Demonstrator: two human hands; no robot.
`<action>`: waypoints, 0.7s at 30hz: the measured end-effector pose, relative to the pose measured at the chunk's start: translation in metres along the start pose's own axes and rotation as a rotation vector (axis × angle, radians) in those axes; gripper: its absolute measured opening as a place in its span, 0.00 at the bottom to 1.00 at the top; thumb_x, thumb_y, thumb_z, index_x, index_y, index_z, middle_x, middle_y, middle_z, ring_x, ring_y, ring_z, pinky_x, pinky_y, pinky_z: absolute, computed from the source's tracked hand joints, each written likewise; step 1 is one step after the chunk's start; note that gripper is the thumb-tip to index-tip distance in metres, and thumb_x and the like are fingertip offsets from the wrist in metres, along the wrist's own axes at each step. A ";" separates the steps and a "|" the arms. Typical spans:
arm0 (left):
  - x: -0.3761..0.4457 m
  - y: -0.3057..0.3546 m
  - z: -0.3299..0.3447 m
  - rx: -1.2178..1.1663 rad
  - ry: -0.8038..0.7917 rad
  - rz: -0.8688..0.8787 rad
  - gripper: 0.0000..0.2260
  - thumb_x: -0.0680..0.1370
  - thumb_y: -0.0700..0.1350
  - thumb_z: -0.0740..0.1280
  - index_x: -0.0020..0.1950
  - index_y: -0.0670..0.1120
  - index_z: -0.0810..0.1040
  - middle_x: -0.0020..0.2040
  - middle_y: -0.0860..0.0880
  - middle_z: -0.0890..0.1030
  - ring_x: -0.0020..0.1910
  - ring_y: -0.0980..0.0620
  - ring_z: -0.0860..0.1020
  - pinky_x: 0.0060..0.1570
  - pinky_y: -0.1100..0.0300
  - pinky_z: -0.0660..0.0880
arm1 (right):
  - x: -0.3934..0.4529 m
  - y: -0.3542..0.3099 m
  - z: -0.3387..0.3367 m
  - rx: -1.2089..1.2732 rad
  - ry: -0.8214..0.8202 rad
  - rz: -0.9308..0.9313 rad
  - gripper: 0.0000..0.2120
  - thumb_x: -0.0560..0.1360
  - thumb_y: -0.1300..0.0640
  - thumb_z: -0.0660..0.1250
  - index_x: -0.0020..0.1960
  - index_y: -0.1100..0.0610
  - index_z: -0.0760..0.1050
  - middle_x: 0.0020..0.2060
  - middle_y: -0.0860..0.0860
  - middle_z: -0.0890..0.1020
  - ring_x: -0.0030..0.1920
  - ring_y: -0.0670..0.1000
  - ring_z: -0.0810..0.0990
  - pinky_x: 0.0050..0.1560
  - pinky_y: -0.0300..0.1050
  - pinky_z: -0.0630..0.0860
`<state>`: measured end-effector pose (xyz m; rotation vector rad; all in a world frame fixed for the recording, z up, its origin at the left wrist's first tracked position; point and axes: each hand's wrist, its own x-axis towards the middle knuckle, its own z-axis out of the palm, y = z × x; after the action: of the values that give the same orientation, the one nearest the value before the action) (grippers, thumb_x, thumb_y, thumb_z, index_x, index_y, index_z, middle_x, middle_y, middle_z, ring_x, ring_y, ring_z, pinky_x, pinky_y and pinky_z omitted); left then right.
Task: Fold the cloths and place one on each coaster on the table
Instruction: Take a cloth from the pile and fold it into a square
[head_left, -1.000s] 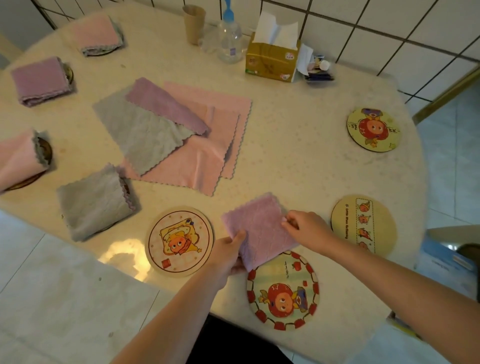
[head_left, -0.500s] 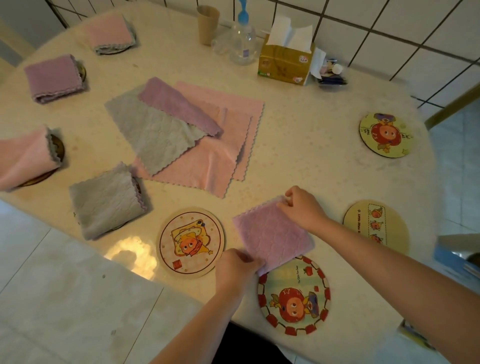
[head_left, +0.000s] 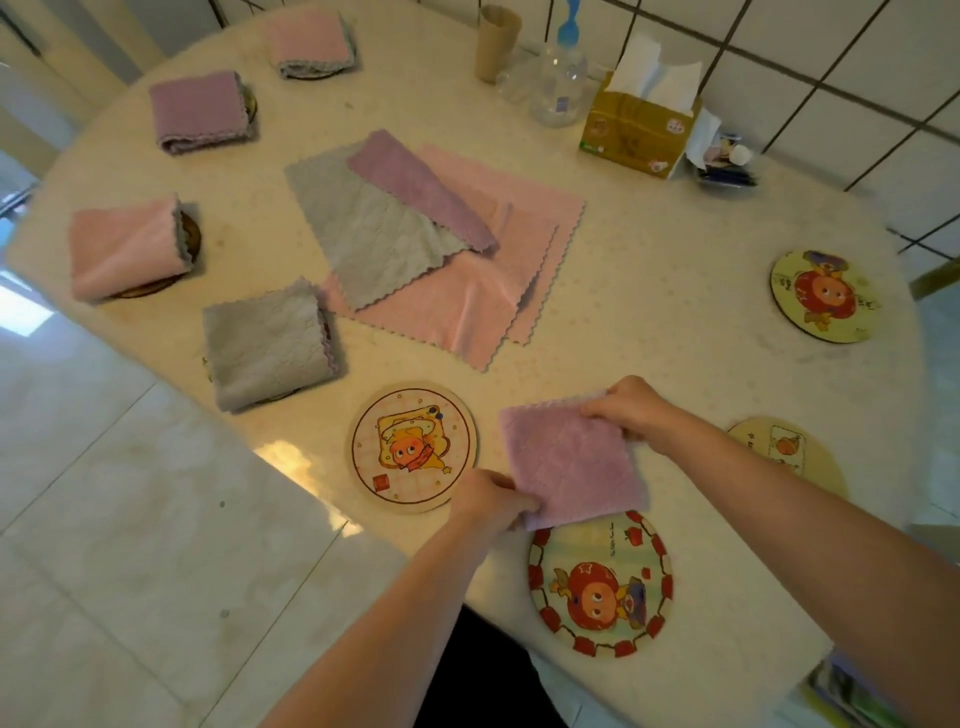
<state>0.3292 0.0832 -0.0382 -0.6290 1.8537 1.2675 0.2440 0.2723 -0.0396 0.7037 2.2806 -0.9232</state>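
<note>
A folded purple cloth (head_left: 569, 462) lies on the table between two picture coasters. My left hand (head_left: 491, 501) pinches its near left corner and my right hand (head_left: 631, 410) grips its far right corner. A pink-bordered coaster (head_left: 413, 449) lies bare just left of the cloth. The red-bordered coaster (head_left: 600, 584) sits right below it, its top edge covered by the cloth. Two more bare coasters lie to the right, a pale one (head_left: 789, 452) partly behind my right arm and a yellow one (head_left: 826, 296) farther back.
Several folded cloths rest on coasters at the left: grey (head_left: 267, 345), pink (head_left: 127, 252), purple (head_left: 200, 111), pink (head_left: 311, 44). Unfolded cloths (head_left: 441, 254) are piled mid-table. A tissue box (head_left: 639, 127), bottle (head_left: 558, 88) and cup (head_left: 496, 41) stand at the back. The table edge is near me.
My left hand has slid from the cloth's left side to its near corner; my right hand moved to the far right corner. The cloth has turned a little and lies flatter.
</note>
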 end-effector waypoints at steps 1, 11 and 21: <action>-0.003 0.000 -0.002 -0.040 -0.028 0.000 0.06 0.68 0.38 0.75 0.35 0.42 0.79 0.26 0.49 0.77 0.22 0.57 0.73 0.24 0.67 0.70 | -0.002 -0.001 0.000 0.003 0.005 -0.020 0.14 0.69 0.58 0.70 0.32 0.56 0.66 0.27 0.52 0.67 0.27 0.49 0.67 0.27 0.40 0.60; -0.030 -0.039 -0.054 -0.353 0.057 0.124 0.10 0.68 0.35 0.73 0.37 0.44 0.72 0.33 0.47 0.76 0.35 0.51 0.73 0.39 0.59 0.72 | -0.035 -0.062 0.029 0.150 -0.078 -0.277 0.09 0.73 0.56 0.69 0.47 0.57 0.70 0.35 0.50 0.72 0.34 0.46 0.70 0.31 0.40 0.66; -0.018 -0.084 -0.112 -0.493 0.341 0.068 0.07 0.69 0.42 0.74 0.40 0.43 0.77 0.33 0.48 0.81 0.36 0.49 0.77 0.46 0.52 0.78 | -0.035 -0.119 0.099 0.194 -0.065 -0.470 0.10 0.73 0.61 0.70 0.52 0.58 0.71 0.38 0.47 0.73 0.40 0.48 0.74 0.40 0.41 0.72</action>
<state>0.3662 -0.0531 -0.0468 -1.1094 1.8426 1.7728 0.2218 0.1158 -0.0227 0.2037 2.3614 -1.3743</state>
